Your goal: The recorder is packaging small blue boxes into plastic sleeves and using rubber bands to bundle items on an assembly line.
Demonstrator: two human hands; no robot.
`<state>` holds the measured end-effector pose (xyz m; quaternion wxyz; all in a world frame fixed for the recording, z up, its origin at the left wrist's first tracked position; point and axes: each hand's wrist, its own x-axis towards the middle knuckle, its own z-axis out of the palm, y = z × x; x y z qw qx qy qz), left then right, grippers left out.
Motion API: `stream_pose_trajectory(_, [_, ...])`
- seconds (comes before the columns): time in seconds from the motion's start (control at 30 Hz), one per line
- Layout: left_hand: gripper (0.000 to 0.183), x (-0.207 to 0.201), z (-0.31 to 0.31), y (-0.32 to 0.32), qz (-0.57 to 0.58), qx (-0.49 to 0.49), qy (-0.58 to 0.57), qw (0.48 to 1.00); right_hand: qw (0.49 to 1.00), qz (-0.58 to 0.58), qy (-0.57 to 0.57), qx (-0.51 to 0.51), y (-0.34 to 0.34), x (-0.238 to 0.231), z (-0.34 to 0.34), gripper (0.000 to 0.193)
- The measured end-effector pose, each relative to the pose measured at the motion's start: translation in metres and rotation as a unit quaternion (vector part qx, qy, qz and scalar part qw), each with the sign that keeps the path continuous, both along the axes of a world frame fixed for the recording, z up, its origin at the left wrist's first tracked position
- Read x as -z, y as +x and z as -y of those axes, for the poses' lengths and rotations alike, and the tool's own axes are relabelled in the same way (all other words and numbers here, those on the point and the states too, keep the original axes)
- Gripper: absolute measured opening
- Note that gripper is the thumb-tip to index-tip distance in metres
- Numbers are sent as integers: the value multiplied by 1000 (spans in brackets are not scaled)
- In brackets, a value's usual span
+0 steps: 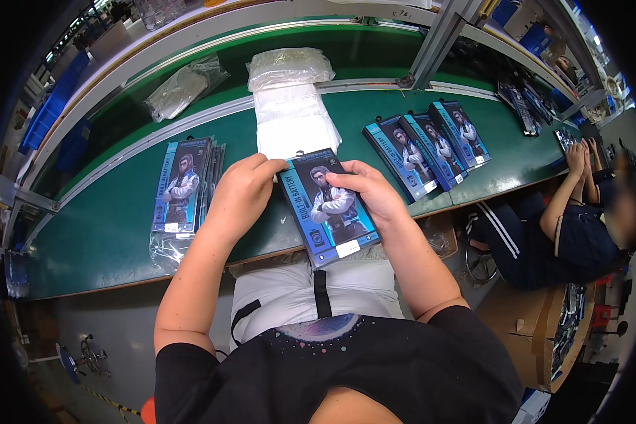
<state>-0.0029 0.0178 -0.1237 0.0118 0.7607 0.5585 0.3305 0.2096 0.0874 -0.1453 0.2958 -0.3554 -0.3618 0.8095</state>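
Blue retail box (330, 206) (a printed figure on its face) sits at the centre of the frame, over the near edge of the green worktop (106, 233). Left hand (242, 191) has its grip closed on the box's upper left corner; right hand (369, 189) grips the upper right edge, fingers curled around it. White bags (293, 116) lie stacked just above. Matching boxes (184, 185) lie at left, more boxes (427, 145) at right.

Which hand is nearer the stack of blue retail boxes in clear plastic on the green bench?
Left. The left hand grips the held blue box at its top-left corner, just right of that stack; the right hand holds the box's far side.
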Motion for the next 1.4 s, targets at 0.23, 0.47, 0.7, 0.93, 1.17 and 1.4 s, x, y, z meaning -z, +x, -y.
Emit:
stream_pose_trajectory(0.23, [20, 0, 9, 5, 19, -4, 61, 998, 999, -2, 36, 37, 0, 7, 16, 28])
stream_pose_trajectory(0.47, [27, -15, 19, 15, -37, 62, 0, 997, 997, -14, 57, 49, 3, 2, 24, 28])
stream_pose_trajectory(0.7, [50, 3, 17, 21, 669, -36, -190, 717, 989, -71, 80, 98, 3, 1, 46, 18])
stream_pose_trajectory(0.93, [37, 16, 10, 14, 793, 13, -232, 563, 973, 35, 217, -74, 13, -1, 51, 50])
stream_pose_trajectory(1.17, [34, -9, 32, 55, 759, 44, -228, 608, 836, 149, 527, -29, 15, -30, 39, 89])
stream_pose_trajectory(1.4, [51, -3, 43, 53, 635, 284, -413, 588, 686, 25, 665, 292, 33, -57, 60, 24])
